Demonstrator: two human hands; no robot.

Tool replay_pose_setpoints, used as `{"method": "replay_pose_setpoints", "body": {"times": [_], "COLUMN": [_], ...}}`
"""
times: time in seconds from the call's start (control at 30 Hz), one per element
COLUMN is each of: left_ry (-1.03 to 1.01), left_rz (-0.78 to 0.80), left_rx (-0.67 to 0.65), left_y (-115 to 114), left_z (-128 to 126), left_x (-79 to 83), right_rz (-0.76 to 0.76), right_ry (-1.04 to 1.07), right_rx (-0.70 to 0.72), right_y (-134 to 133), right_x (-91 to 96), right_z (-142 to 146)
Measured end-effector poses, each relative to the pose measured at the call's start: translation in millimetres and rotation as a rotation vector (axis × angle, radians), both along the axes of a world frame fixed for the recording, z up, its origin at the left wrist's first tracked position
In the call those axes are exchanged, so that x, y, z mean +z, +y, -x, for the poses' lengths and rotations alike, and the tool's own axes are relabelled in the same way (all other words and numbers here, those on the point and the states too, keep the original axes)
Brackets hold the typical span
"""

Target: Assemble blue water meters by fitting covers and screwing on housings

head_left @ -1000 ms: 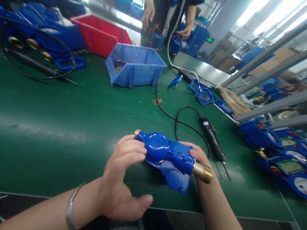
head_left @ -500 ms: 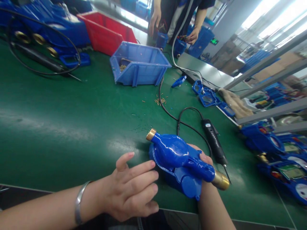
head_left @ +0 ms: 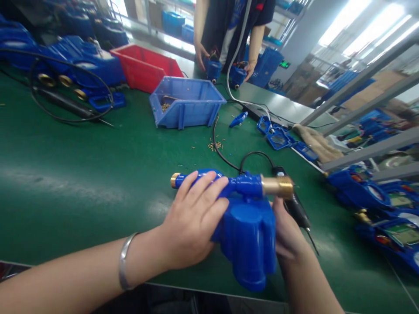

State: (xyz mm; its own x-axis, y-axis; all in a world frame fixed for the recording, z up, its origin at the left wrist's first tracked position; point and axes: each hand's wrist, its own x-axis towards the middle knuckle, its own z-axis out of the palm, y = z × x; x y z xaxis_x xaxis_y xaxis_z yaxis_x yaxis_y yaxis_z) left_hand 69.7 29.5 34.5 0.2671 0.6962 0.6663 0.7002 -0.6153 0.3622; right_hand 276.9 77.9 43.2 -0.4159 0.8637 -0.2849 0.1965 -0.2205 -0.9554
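Note:
A blue water meter body (head_left: 248, 231) with brass threaded ends is held just above the near edge of the green table (head_left: 81, 174). My left hand (head_left: 193, 222) is wrapped over its left side, fingers lying across the top. My right hand (head_left: 288, 235) grips its right side from behind, mostly hidden by the meter. A silver bangle sits on my left wrist.
A black electric screwdriver (head_left: 294, 207) with its cable lies right behind the meter. Loose brass screws (head_left: 216, 143), a blue bin (head_left: 185, 102) and a red bin (head_left: 144, 67) stand further back. More blue meters (head_left: 376, 196) lie at right. Another person (head_left: 229, 30) works at the far end.
I have turned the meter over so its pipe lies level and its blue housing faces me. My left hand, off the meter half a second ago, now clasps its left side.

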Motion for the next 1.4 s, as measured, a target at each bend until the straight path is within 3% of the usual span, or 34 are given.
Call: {"method": "replay_pose_setpoints", "body": {"times": [0.1,0.17,0.2,0.27,0.37,0.53,0.67,0.77,0.97,1.07,1.23,1.33,1.4], "left_ry": [-0.541,-0.993,-1.186,-1.445,-1.559,-1.475,-1.343,-1.21,-1.139,-1.093,-0.871,-0.811,-0.781], "left_rz": [0.632,1.054,1.202,1.343,1.406,1.437,1.253,1.179,1.405,1.462,1.431,1.403,1.37], "left_rx": [0.041,-0.003,-0.033,-0.063,-0.01,-0.036,-0.03,-0.208,-0.58,-0.674,-0.666,-0.6,-0.541], "left_y": [11,16,17,17,12,-5,-21,-26,0,16,26,26,27], "left_z": [4,5,4,3,-2,0,14,24,27,31,37,37,37], "left_x": [14.9,17.5,16.5,11.6,3.5,-4.2,-19.8,-33.2,-41.3,-41.6,-38.0,-37.1,-37.8], "right_rz": [0.053,-0.116,-0.223,-0.368,-0.375,-0.27,-0.217,-0.184,-0.169,-0.165,-0.211,-0.204,-0.115], "right_ry": [0.079,-0.012,-0.081,-0.181,-0.18,-0.073,0.013,0.114,0.115,0.107,0.158,0.202,0.097], "right_rx": [0.1,0.044,0.006,-0.007,0.042,-0.032,-0.136,-0.197,-0.206,-0.17,-0.114,-0.181,-0.157], "right_y": [4,6,7,9,13,19,22,24,25,25,13,-11,-34], "right_x": [20.8,25.4,24.7,18.7,4.7,-10.6,-8.4,-5.7,-7.6,-8.5,-18.2,-29.1,-36.9], "right_z": [-3,0,4,16,35,45,43,45,49,48,28,7,-1]}}
